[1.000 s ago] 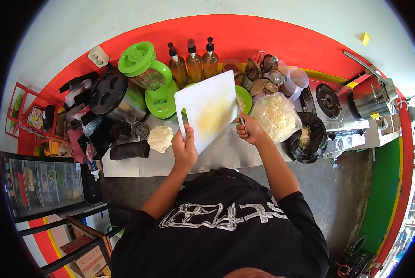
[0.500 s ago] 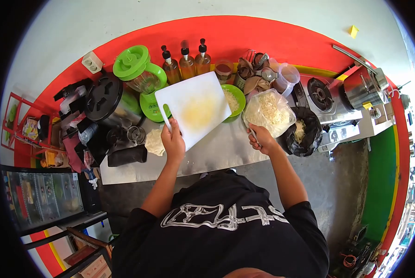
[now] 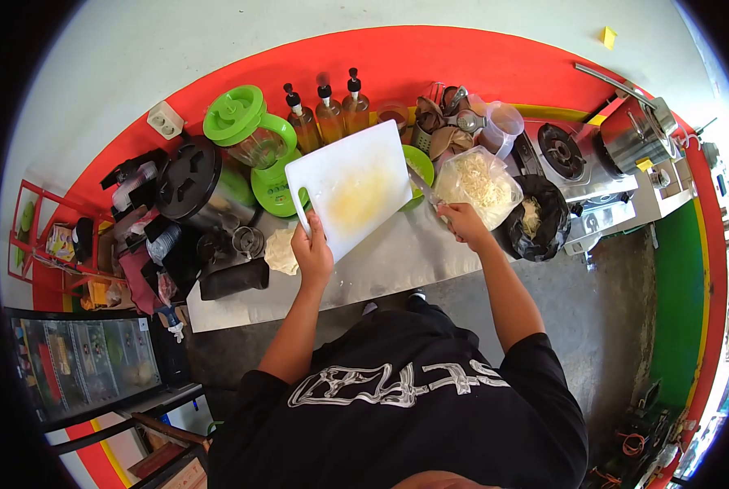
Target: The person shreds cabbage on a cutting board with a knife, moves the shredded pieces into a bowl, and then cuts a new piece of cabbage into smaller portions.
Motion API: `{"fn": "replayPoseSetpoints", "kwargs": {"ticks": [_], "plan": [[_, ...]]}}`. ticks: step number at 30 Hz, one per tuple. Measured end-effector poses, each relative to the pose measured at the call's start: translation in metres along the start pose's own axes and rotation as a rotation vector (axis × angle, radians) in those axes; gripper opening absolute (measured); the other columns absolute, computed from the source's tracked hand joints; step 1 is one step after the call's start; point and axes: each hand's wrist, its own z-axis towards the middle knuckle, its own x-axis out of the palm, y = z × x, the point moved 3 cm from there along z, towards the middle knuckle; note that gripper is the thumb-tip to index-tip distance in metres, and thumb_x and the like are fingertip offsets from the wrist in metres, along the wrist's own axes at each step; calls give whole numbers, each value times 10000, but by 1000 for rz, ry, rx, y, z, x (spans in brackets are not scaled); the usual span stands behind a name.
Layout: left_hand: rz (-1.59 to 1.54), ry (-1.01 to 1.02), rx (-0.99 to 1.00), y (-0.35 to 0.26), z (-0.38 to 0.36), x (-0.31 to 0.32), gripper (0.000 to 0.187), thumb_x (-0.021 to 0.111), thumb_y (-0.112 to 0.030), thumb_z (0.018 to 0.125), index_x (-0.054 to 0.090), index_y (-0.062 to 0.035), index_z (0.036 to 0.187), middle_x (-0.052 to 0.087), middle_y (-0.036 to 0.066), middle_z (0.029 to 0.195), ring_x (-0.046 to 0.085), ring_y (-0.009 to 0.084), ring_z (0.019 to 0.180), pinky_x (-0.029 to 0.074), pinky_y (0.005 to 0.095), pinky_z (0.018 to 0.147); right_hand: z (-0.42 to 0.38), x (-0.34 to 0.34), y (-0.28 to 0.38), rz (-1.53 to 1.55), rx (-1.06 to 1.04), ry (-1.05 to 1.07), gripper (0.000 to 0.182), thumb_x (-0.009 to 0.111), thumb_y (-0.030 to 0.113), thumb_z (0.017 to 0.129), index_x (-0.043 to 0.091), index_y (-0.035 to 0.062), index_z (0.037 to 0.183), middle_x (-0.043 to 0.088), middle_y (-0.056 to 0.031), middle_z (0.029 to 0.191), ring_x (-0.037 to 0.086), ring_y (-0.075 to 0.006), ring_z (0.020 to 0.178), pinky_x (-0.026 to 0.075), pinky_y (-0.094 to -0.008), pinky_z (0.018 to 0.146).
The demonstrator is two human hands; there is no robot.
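My left hand (image 3: 314, 248) is closed on the handle side of a white cutting board (image 3: 352, 191), which is held up and tilted over the counter. A yellowish stain marks the board's middle. My right hand (image 3: 464, 224) grips a knife (image 3: 421, 186), its blade pointing up and left toward the board's right edge. Behind the blade stands a green bowl (image 3: 423, 167), partly hidden by the board. Just beyond my right hand sits a clear plastic bag (image 3: 483, 189) of pale shreds. A black plastic bag (image 3: 547, 232) with pale scraps inside is to its right.
On the steel counter (image 3: 413, 261) stand a green blender (image 3: 271, 167), several pump bottles (image 3: 329, 114) and a dark case (image 3: 234, 281). A crumpled pale cloth or bag (image 3: 281, 253) lies left of the board. At right is a gas stove (image 3: 562, 151) with a steel pot (image 3: 633, 134).
The knife blade has come into view, now reaching over the green bowl toward the board. The board covers more of the bowl, and the whole view has shifted slightly.
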Motion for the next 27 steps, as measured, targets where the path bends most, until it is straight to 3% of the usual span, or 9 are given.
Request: {"fn": "replayPoseSetpoints", "kwargs": {"ticks": [1, 3, 5, 7, 13, 17, 18, 21, 27], "plan": [[0, 1, -5, -2, 1, 0, 348, 509, -304, 1082, 617, -7, 934, 475, -56, 724, 389, 42, 657, 302, 249, 580, 2, 2, -7, 0, 5, 0, 375, 595, 399, 991, 659, 30, 963, 469, 4, 578, 387, -90, 419, 294, -273, 384], [2, -15, 15, -4, 3, -2, 346, 507, -304, 1083, 625, -7, 950, 479, -57, 728, 385, 44, 653, 303, 253, 576, -1, -2, -12, -168, -201, -322, 335, 631, 348, 975, 659, 17, 928, 495, -7, 588, 424, -104, 428, 338, -290, 391], [-21, -6, -17, 2, 4, -11, 345, 507, -305, 1083, 631, -7, 962, 478, -61, 727, 388, 43, 653, 308, 252, 577, -5, -5, -16, -132, -188, -279, 275, 631, 288, 985, 650, 15, 979, 563, -24, 643, 514, -122, 497, 420, -288, 456], [-41, -4, -41, 11, -5, -27, 344, 508, -306, 1083, 637, -7, 973, 478, -65, 726, 391, 42, 652, 313, 251, 577, -4, -1, -27, 119, -223, -143, 282, 620, 269, 996, 645, 8, 1101, 693, -87, 868, 648, -161, 708, 522, -311, 607], [-161, -142, -337, 65, -70, -64, 326, 534, -296, 1072, 621, -46, 882, 506, -66, 701, 429, 38, 623, 340, 245, 569, -17, 35, -47, 275, -241, 31, 313, 619, 291, 1009, 601, 13, 1152, 671, -72, 1068, 640, -160, 898, 556, -309, 724], [-253, -136, -418, 99, -113, -70, 318, 519, -313, 1077, 616, -86, 877, 493, -78, 685, 418, 40, 601, 333, 249, 558, -12, 53, -76, 155, -252, 163, 306, 631, 312, 1005, 622, 34, 1132, 666, -35, 951, 626, -120, 845, 543, -287, 709], [-267, -131, -424, 110, -121, -71, 317, 513, -325, 1079, 624, -93, 893, 482, -81, 676, 407, 43, 589, 326, 249, 553, -3, 54, -92, 95, -248, 225, 294, 602, 279, 1020, 595, 37, 1186, 668, -55, 1148, 619, -137, 904, 540, -310, 755], [-246, -145, -497, 130, -136, -70, 323, 516, -331, 1076, 639, -79, 917, 510, -71, 686, 429, 48, 595, 344, 252, 560, -14, 54, -104, -76, -308, 228, 271, 600, 272, 1018, 613, 28, 1134, 665, -38, 1045, 611, -114, 866, 533, -294, 727], [2, -170, -547, 159, -140, -74, 332, 539, -318, 1059, 662, -11, 1025, 596, -20, 761, 549, 103, 700, 450, 294, 644, -26, 67, -128, -14, -420, 121, 234, 632, 232, 993, 614, 10, 1066, 629, -44, 823, 585, -112, 715, 496, -297, 629]]}}
